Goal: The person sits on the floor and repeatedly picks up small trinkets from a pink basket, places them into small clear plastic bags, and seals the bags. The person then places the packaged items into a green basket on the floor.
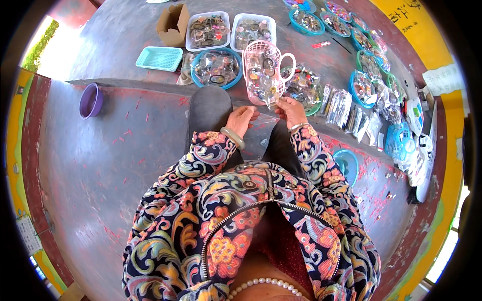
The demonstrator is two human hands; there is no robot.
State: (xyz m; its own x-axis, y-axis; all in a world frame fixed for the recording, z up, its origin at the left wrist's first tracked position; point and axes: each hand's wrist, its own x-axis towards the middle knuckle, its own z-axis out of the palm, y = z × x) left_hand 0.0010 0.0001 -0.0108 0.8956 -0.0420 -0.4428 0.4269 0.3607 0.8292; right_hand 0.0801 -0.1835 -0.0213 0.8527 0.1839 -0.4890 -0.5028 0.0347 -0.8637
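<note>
My left hand (241,119) and my right hand (289,108) are raised together over my knees, in front of a pink plastic basket (262,70) with a handle, filled with small packets. Between their fingertips they pinch a small clear plastic packet (271,100) with a little yellowish item in it. A pale bangle sits on my left wrist and a thin bracelet on my right. My sleeves are of a colourful flowered jacket.
On the concrete step ahead lie a blue round basket (217,67), two white trays (207,30) of packets, a turquoise tray (159,58), a cardboard box (173,24), and several blue baskets (362,86) along the right. A purple bowl (91,100) sits at the left.
</note>
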